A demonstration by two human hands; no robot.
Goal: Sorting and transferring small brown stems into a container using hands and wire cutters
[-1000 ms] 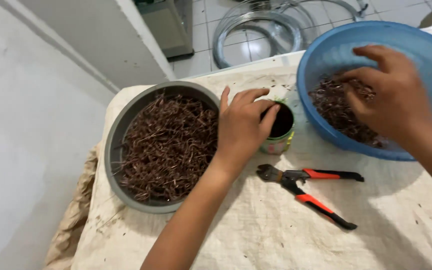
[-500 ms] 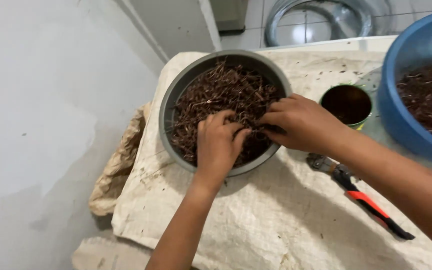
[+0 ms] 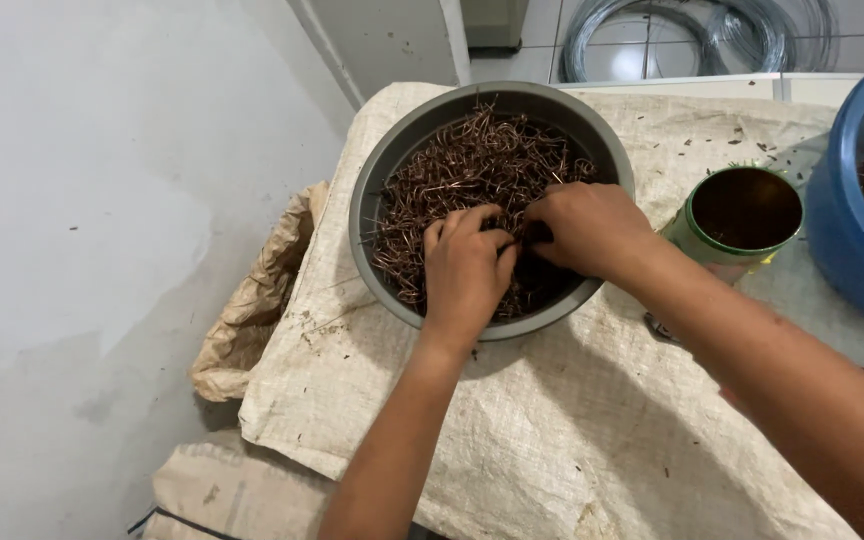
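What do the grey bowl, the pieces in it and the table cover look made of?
Grey bowl: likely plastic or dull metal, matte and smooth; hard to tell which. Pieces: thin bent wire bits with a reddish copper sheen, probably copper. Table cover: woven plastic sacking, beige, with a visible weave and creases.

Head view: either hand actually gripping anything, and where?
Both the left hand and right hand are dug into the copper wire pieces in the grey bowl; fingertips are buried, so any grip cannot be told.

A round grey bowl (image 3: pixel 382 190), upright, heaped with bent copper wire pieces (image 3: pixel 472 165).
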